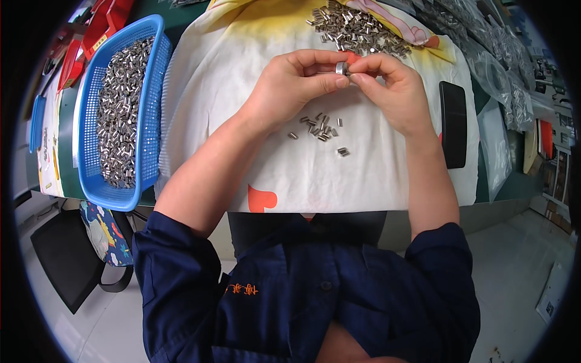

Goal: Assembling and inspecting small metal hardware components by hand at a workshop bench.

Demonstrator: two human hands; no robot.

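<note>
My left hand (296, 81) and my right hand (390, 85) meet above a white cloth (290, 169) and together pinch a small round metal ring (342, 68) between their fingertips. Just below the hands lies a loose scatter of several small metal cylinder pins (321, 128) on the cloth. A larger heap of the same metal pins (357, 29) sits at the far edge of the cloth, beyond my hands.
A blue plastic basket (151, 91) filled with metal pins stands at the left. A black phone (453, 124) lies on the cloth at the right. Clear plastic bags (496, 66) with parts are at the far right. Red items (100, 27) lie at the upper left.
</note>
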